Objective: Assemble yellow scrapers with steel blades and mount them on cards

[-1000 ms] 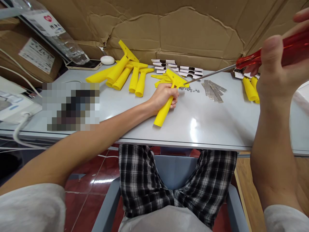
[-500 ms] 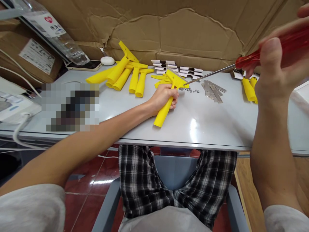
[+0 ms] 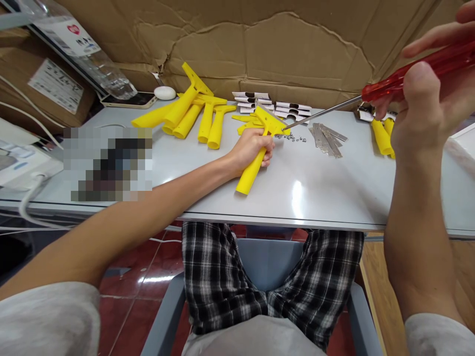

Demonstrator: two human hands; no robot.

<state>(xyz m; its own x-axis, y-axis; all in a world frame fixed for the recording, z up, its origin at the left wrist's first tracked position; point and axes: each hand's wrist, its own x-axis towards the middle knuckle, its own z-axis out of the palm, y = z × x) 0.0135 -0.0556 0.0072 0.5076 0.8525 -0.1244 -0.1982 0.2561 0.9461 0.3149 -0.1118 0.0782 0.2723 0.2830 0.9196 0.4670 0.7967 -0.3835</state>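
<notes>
Straightening out since a moment ago, the fingers (image 3: pixel 426 43) of the right hand (image 3: pixel 426 106) now spread loosely around the red-handled screwdriver (image 3: pixel 386 88), its tip meeting the head of a yellow T-shaped tool (image 3: pixel 254 170). Over the tabletop (image 3: pixel 315 185), left of some fanned metal strips (image 3: pixel 328 140), the left hand (image 3: pixel 252 151) has its fingers wrapped around that tool's handle. I spot a red heart on the bottle label (image 3: pixel 72 37), but its lettering and the carton label's (image 3: pixel 55 85) are unreadable.
</notes>
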